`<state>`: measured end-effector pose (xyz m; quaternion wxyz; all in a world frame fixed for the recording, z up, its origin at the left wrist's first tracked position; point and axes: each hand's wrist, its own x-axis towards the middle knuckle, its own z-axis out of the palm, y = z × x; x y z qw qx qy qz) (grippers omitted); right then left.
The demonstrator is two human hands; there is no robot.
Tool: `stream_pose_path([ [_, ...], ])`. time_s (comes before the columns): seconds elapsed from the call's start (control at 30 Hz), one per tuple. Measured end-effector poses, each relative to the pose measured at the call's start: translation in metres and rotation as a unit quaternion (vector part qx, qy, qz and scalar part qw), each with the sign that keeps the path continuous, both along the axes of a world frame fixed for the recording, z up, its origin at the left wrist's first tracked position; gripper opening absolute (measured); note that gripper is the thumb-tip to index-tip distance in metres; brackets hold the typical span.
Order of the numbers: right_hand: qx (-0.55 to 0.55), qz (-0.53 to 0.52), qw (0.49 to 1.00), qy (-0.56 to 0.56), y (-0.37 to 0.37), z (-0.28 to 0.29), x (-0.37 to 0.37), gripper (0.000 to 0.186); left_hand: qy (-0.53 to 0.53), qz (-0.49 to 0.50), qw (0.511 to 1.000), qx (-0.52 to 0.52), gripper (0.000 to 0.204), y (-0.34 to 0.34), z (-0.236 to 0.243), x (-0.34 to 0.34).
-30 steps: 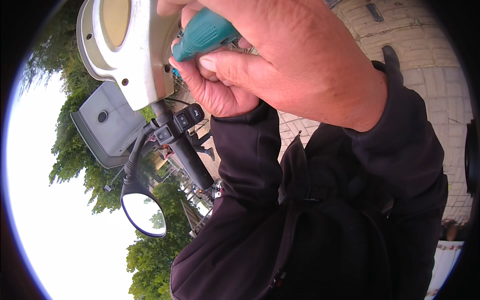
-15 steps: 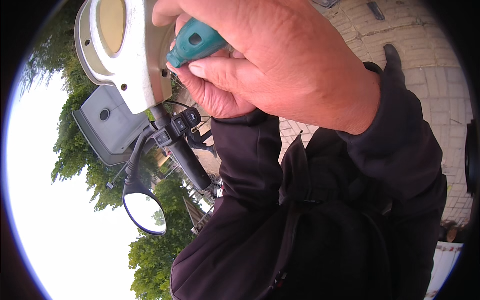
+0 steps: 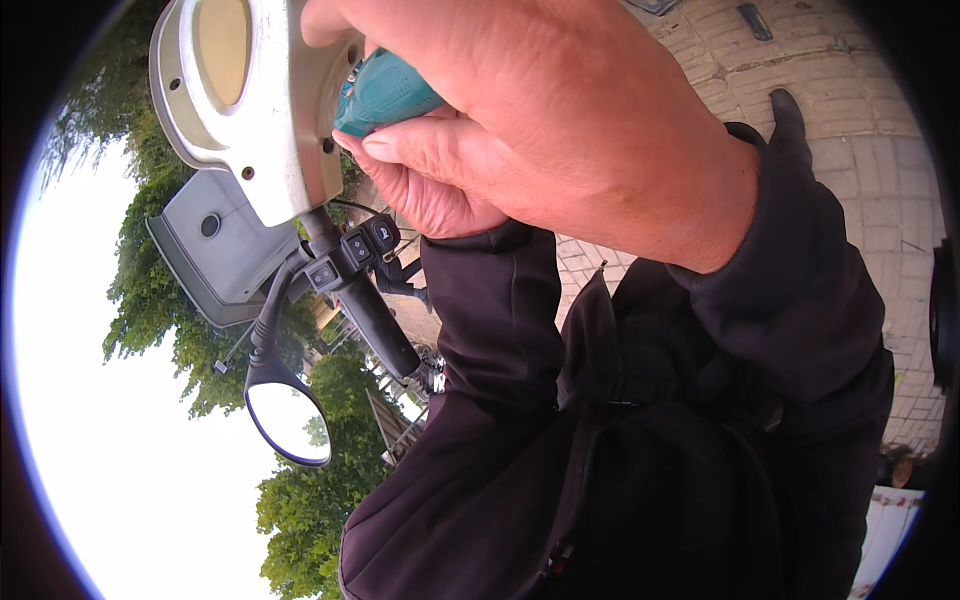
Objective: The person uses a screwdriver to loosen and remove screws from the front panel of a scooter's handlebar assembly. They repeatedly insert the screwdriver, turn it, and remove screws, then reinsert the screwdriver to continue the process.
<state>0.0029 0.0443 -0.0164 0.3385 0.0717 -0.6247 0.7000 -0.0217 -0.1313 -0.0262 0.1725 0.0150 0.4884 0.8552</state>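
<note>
My right hand (image 3: 590, 130) is closed round the teal handle of what looks like a screwdriver (image 3: 390, 92). The handle's tapered end points left, close beside the pale scooter headlight cover (image 3: 280, 110); no shaft shows. Just below, my left hand (image 3: 440, 205) is partly covered by the right. Its visible fingers come up by the handle's lower end and the cover's edge, and whether they grip anything is hidden. Screw holes dot the cover's rim.
Below the cover are a black handlebar grip (image 3: 375, 325), a switch block (image 3: 350, 255) and a round mirror (image 3: 290, 420). A grey box-like panel (image 3: 215, 250) stands beyond. Brick paving (image 3: 850, 140) lies right, with a dark object (image 3: 755, 20) on it.
The teal handle has turned in my right hand, so the hole that faced me has gone from view and a textured side shows. Both hands are nearly in the same place.
</note>
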Motion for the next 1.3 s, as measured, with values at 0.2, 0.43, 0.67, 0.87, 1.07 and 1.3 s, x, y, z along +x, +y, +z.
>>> stream_pose_path([
  [0.2, -0.003, -0.004, 1.000, -0.006, -0.003, 0.002, 0.001, 0.033, -0.021, -0.012, 0.976, 0.215, 0.065, -0.036, -0.027, -0.011],
  [0.43, -0.010, -0.002, 1.000, -0.012, -0.004, 0.002, -0.001, 0.032, 0.008, 0.073, 0.997, -0.004, 0.057, -0.015, -0.014, -0.008],
  [0.67, -0.015, -0.001, 1.000, -0.017, -0.001, 0.000, -0.001, 0.031, -0.003, 0.050, 0.995, 0.082, 0.068, 0.002, -0.005, -0.006],
  [0.87, -0.020, 0.003, 1.000, -0.020, 0.004, -0.003, 0.001, 0.031, 0.020, -0.054, 0.994, 0.088, 0.065, 0.007, -0.006, -0.005],
  [1.07, -0.027, 0.002, 0.999, -0.027, 0.008, -0.005, 0.005, 0.030, -0.015, 0.047, 0.987, 0.152, 0.048, 0.011, -0.008, -0.004],
  [1.3, -0.031, 0.003, 0.999, -0.027, 0.007, -0.002, 0.006, 0.029, 0.014, -0.029, 0.987, 0.159, 0.033, -0.002, -0.014, -0.016],
])
